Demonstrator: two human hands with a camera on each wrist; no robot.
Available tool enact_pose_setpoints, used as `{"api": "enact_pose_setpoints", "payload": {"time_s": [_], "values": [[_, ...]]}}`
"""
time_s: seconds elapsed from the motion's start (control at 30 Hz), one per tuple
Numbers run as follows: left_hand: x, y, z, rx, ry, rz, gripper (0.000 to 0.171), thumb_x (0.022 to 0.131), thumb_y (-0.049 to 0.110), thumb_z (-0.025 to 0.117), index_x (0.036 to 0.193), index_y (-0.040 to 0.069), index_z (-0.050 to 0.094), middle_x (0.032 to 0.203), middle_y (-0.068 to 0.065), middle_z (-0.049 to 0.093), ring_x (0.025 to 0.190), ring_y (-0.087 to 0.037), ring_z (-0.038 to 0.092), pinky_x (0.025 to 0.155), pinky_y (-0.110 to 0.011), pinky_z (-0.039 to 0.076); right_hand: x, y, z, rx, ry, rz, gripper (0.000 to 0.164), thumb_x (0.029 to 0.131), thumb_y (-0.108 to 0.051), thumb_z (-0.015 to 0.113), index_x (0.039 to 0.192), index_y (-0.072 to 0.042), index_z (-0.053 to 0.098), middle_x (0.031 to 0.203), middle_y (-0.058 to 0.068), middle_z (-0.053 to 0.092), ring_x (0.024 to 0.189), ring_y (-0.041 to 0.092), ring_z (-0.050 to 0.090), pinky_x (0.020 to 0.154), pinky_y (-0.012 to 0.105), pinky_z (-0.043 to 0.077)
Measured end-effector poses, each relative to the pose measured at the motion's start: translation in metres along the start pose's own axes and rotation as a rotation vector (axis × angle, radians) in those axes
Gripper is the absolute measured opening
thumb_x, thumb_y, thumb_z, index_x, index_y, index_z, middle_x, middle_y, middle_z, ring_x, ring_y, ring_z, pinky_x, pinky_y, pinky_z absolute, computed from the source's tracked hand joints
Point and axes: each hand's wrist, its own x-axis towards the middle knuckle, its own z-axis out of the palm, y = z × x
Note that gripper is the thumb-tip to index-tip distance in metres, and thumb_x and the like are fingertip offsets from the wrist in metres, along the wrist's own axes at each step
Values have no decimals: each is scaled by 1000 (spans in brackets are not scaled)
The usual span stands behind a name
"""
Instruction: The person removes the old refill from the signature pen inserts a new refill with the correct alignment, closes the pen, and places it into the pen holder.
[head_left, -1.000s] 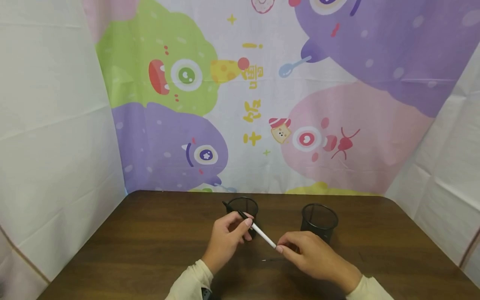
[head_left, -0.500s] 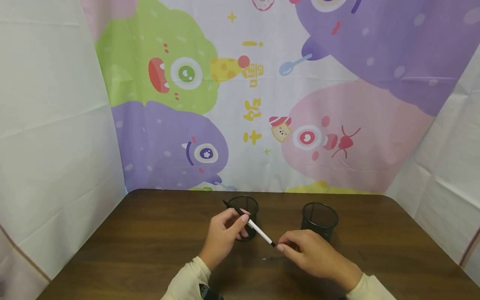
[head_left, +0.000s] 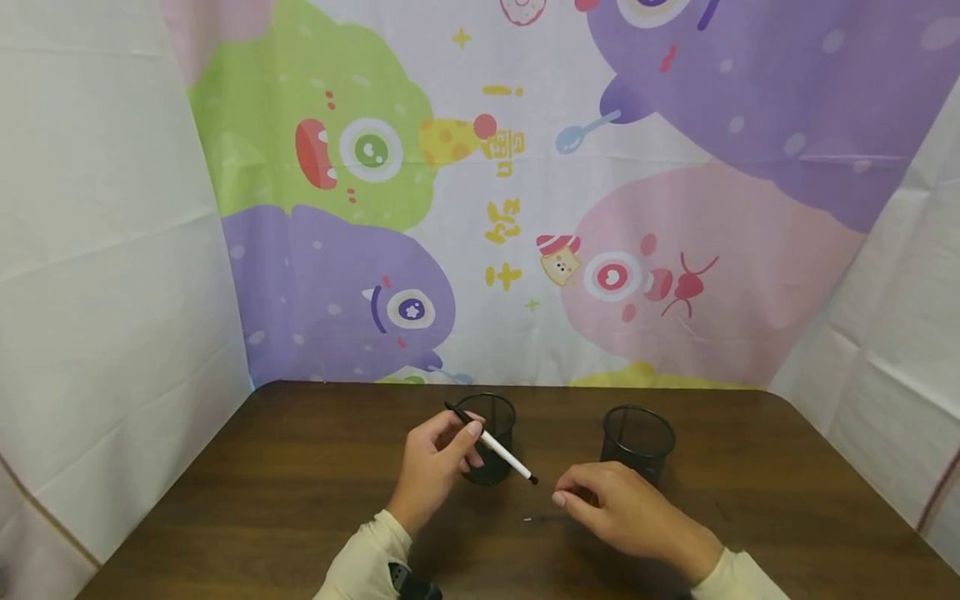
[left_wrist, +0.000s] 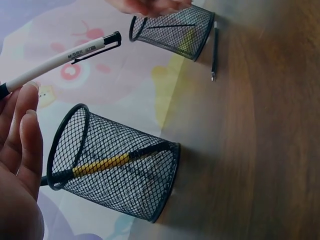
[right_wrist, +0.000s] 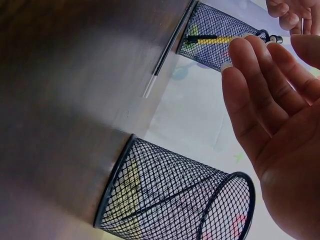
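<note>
My left hand [head_left: 435, 471] pinches a white pen [head_left: 504, 454] with black ends between thumb and fingers, tilted down to the right. A black clip and small lettering show on the pen [left_wrist: 62, 59] in the left wrist view. To the right of its lower end is my right hand [head_left: 626, 510], its fingers loosely bent and holding nothing. On the table below lies a thin dark pen refill [head_left: 536, 519] with a metal tip, seen more fully as the refill [right_wrist: 162, 62] in the right wrist view. Behind the left hand stands a black mesh pen holder [head_left: 495, 471].
A yellow-and-black pen [left_wrist: 102, 165] leans inside the left holder. A second black mesh pen holder [head_left: 637, 446] stands behind the right hand. The brown wooden table [head_left: 300, 467] ends at a cartoon-printed cloth [head_left: 510, 333], with white cloth [head_left: 112, 208] at both sides.
The right fingers were at the pen's lower end a second ago. My left hand has carried the pen leftward, away from them, and its black lower end shows. The right hand has hardly moved.
</note>
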Motion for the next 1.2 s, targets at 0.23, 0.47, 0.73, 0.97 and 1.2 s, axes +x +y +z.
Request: {"api": "enact_pose_setpoints", "payload": {"time_s": [0.23,0.47,0.73,0.97,1.2], "values": [[2,1,-4,18,22,7,13,98,15,67,99,3,73,65,-12,65,57,-22,65,50,-35,55,0,0,0,-13,-2,-14,9,100,-29,65,95,-24,71,84,-22,62,72,-3,55,65,22,50],[4,1,-9,-10,48,5,14,98,14,67,101,1,72,70,-10,67,57,-22,66,50,-36,55,2,0,-1,-29,-9,-13,8,100,-30,65,95,-26,71,86,-23,63,74,-3,56,67,23,51],[6,-4,-16,-42,104,25,16,98,14,68,102,-1,71,68,-14,65,54,-22,66,48,-30,53,1,-1,0,-20,-23,-2,10,101,-30,63,97,-24,70,88,-23,63,77,-3,57,68,24,52],[9,-5,-22,-42,164,15,16,97,14,69,102,0,71,66,-15,64,53,-24,65,47,-34,53,2,-1,0,9,-32,18,9,102,-31,62,104,-24,67,90,-21,64,79,-3,59,69,28,55],[9,-2,-21,-27,233,-30,16,98,5,65,106,-9,68,64,-22,64,51,-22,64,47,-27,50,3,-1,0,25,-48,53,16,102,-32,61,112,-20,66,90,-20,64,80,-2,61,69,32,57]]}}
